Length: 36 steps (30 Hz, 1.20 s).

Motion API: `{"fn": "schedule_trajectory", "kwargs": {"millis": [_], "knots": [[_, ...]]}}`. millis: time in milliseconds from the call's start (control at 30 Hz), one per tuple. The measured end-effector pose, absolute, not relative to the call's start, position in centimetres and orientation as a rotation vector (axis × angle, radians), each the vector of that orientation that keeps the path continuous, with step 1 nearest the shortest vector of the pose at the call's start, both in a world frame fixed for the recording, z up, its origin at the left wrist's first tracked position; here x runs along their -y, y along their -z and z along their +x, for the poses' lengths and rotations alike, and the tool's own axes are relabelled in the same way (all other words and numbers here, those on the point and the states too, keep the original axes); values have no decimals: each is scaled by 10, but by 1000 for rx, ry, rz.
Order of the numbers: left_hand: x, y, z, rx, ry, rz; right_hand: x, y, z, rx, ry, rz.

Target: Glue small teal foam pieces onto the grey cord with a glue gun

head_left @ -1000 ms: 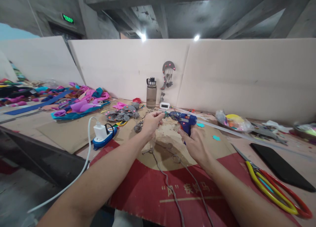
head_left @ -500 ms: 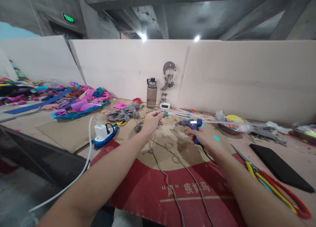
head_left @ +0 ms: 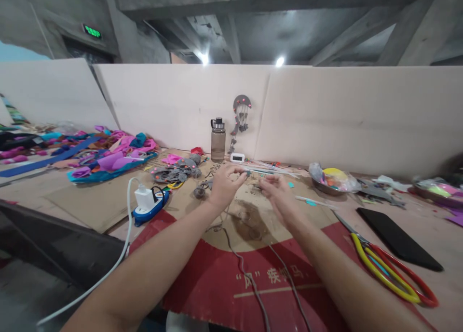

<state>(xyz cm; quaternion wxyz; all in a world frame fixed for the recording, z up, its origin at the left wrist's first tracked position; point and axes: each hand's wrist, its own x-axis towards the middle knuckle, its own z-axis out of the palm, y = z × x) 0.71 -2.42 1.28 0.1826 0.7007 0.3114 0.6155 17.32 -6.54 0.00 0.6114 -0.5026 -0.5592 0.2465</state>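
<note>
My left hand [head_left: 224, 185] pinches a small dark teal felt piece [head_left: 248, 173] between thumb and fingertips, above the middle of the cardboard. It looked star-shaped a moment ago. Close by on its right, my right hand [head_left: 278, 194] has loosely bent fingers, with nothing visible in them. Below the hands, grey cord [head_left: 240, 257] lies in loops, and two strands run toward the front edge. A pale stick [head_left: 313, 200] lies right of my right hand. The glue gun does not show now.
Scissors [head_left: 388, 272] and a black phone-like slab [head_left: 396, 238] lie at right. A bowl [head_left: 329, 190] stands behind them. At left are a blue power strip [head_left: 150, 211] and grey felt pieces [head_left: 175, 172]. A bottle [head_left: 218, 141] stands at the back near a moon-shaped felt hanging [head_left: 241, 103].
My right hand has let go of the blue glue gun and moved left toward my left hand. My left hand still pinches the felt piece. The view has shifted slightly.
</note>
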Motion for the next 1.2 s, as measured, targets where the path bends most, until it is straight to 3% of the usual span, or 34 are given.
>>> {"fn": "schedule_trajectory", "kwargs": {"millis": [100, 200, 567, 1200], "knots": [[27, -11, 9, -888, -1661, 1996, 72, -7, 138, 1135, -1055, -973], [27, -10, 9, -905, -1624, 1975, 73, -15, 125, 1062, -1191, -930], [22, -7, 12, -800, -1496, 1751, 64, -15, 144, 1373, -349, -1182], [24, -7, 14, -784, -1373, 1727, 69, -20, 148, 1478, -147, -1305]]}}
